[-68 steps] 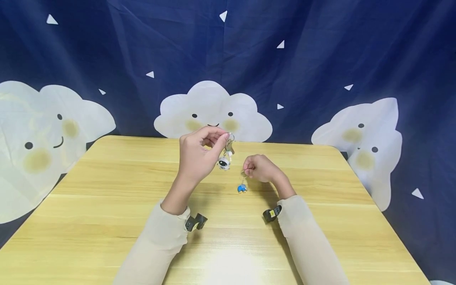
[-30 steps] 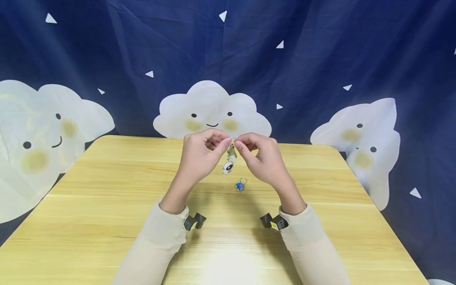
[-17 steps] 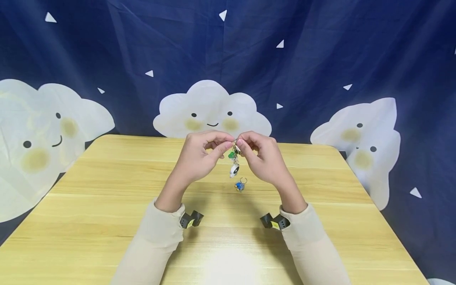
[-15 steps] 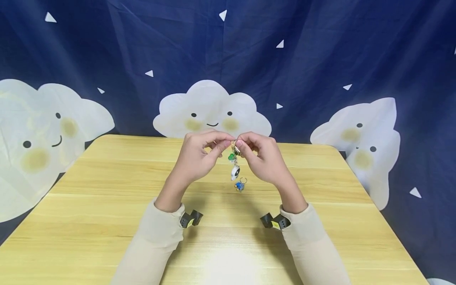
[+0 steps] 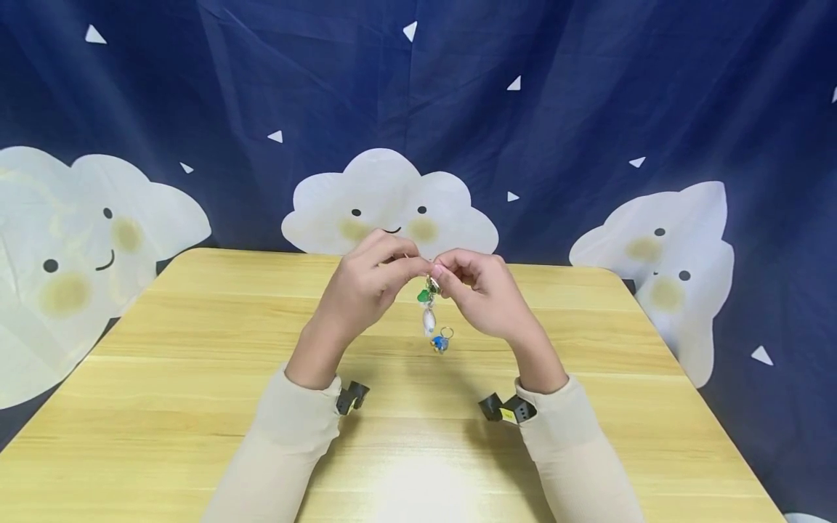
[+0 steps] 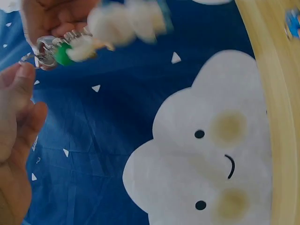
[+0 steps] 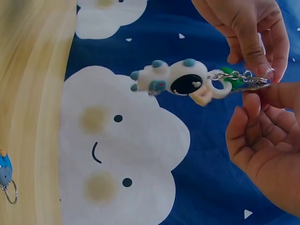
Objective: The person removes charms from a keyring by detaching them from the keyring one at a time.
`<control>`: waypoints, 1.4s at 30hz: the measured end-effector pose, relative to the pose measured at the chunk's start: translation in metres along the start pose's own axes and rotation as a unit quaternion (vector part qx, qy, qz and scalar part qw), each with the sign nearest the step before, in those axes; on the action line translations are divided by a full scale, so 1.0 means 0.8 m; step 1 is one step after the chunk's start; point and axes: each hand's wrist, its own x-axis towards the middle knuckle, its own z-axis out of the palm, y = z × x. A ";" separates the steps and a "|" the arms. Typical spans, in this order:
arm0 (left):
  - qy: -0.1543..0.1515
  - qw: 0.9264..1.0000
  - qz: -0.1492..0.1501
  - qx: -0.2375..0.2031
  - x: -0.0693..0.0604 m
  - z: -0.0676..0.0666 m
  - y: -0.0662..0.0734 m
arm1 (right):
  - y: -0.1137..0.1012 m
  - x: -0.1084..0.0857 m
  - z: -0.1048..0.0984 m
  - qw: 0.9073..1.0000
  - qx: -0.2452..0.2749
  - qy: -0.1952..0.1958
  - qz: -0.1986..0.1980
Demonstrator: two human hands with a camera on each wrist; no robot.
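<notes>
Silver metal keychain bunch hanging above light wood-grain counter

The bunch is hanging in the air near the far side of the counter, its hardware lying between the fingertips of both hands. A white astronaut figurine with a glossy black visor and pale blue patches is dangling lowest from the silver links; the left wrist view is showing it blurred. A small glossy green charm is hanging higher, close to the fingers. Beside it, a white ring-shaped piece and a pale tan piece are showing, the exact form of the latter being unclear.

The left hand is pinching the top of the bunch at its metal ring. The right hand is pinching the metal parts just beside, its thumb pressing toward the index finger. The two hands are almost meeting at the tips.

A small blue, grey and orange figurine is resting on the counter, its thin silver ring attached, apart from both hands.

Cream sleeves are covering the forearms, and a black wrist camera is sitting at each cuff. Behind the counter, a dark blue fabric backdrop is displaying white smiling clouds and small white triangles.
</notes>
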 end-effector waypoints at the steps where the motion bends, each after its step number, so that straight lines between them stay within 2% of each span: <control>1: 0.003 1.000 0.009 0.014 0.000 0.000 0.001 | -0.001 0.000 0.000 1.000 0.006 -0.002 0.003; 5: 0.013 0.999 0.023 0.047 0.000 0.002 0.003 | -0.001 0.000 0.001 1.000 0.013 0.011 0.008; 10: 0.012 0.999 0.002 0.035 0.000 0.000 0.002 | 0.000 0.001 0.001 0.999 -0.019 0.039 -0.020; 14: -0.004 1.000 -0.027 0.013 -0.001 -0.001 0.000 | -0.002 0.002 0.003 0.994 -0.063 0.062 -0.070; 17: -0.005 0.998 -0.053 -0.013 -0.001 0.000 -0.002 | -0.003 0.002 0.004 0.987 -0.089 0.076 -0.112; 22: 0.018 0.993 -0.100 -0.052 -0.001 0.000 -0.001 | -0.004 0.000 0.005 0.977 -0.099 0.075 -0.171; 27: 0.041 0.983 -0.161 -0.081 0.001 -0.003 0.002 | -0.006 0.000 0.009 0.970 -0.102 0.074 -0.210; 30: 0.049 0.976 -0.190 -0.096 0.001 -0.005 0.002 | -0.006 0.001 0.011 0.967 -0.102 0.081 -0.220; 34: 0.051 0.971 -0.207 -0.106 0.002 -0.005 0.003 | -0.007 0.002 0.013 0.963 -0.105 0.100 -0.229; 38: 0.048 0.971 -0.206 -0.109 0.003 -0.004 0.005 | -0.008 0.002 0.015 0.961 -0.113 0.108 -0.229; 42: 0.044 0.974 -0.196 -0.103 0.003 -0.002 0.006 | -0.008 0.002 0.015 0.968 -0.109 0.104 -0.201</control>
